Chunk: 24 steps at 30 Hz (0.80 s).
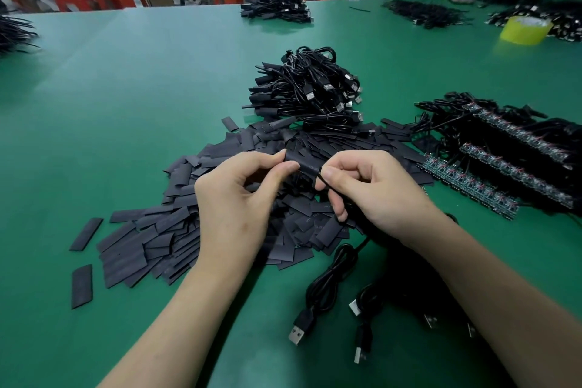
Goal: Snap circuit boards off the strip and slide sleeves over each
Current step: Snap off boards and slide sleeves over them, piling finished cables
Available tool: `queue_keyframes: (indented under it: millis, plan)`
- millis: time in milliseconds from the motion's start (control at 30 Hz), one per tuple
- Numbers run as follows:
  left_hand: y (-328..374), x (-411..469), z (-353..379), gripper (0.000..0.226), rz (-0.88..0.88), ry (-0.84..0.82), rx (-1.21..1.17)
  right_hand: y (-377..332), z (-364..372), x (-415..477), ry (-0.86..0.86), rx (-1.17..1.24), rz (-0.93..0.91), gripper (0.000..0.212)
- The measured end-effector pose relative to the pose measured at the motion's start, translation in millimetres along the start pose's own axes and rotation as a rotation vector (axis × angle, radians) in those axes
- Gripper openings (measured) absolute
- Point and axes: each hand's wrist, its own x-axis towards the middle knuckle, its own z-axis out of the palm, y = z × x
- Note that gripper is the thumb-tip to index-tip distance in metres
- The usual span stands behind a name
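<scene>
A person's two hands work a black sleeve over a cable at a green tabletop [126,88].

At left, a heap of flat sleeves [151,242] spreads across the tabletop. Above it, the left hand [239,195] pinches one black sleeve [304,164] between thumb and forefinger. The right hand [374,189] meets it at the sleeve's right end, its thumb and fingers curled around a thin black cable [327,183]. Whether a board sits inside the sleeve cannot be told. Behind the hands lies a mound of sleeved cables [315,88]; below them, loose USB leads [321,293]. At right, strips of circuit boards [472,186] lie in rows, with a yellow tape roll [524,30] far beyond.
</scene>
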Motion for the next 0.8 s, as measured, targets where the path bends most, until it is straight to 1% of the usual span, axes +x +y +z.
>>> queue_keyframes:
  millis: [67,233,400,433,567,800]
  plan:
    - [0.1,0.3,0.3,0.006,0.000,0.002,0.015,-1.0,0.8,-0.5,-0.001,0.001,0.004,0.028]
    - [1.1,1.5,0.8,0.010,-0.019,-0.021,0.062,-3.9,2.0,-1.6,0.014,-0.014,0.003,0.028]
    - [2.9,2.9,0.3,0.029,-0.008,-0.019,0.074,-3.7,11.1,-2.5,0.146,-0.175,-0.073,0.025]
    - [3.0,3.0,0.1,0.029,-0.002,-0.018,0.080,-2.9,12.4,-2.4,0.169,-0.220,-0.092,0.025]
    - [3.8,1.3,1.5,0.025,0.059,-0.051,0.109,0.1,14.7,-3.1,0.212,-0.350,-0.142,0.022]
    - [-0.5,0.6,4.3,0.015,0.027,-0.101,0.041,0.7,13.4,-4.7,0.216,-0.476,-0.216,0.020]
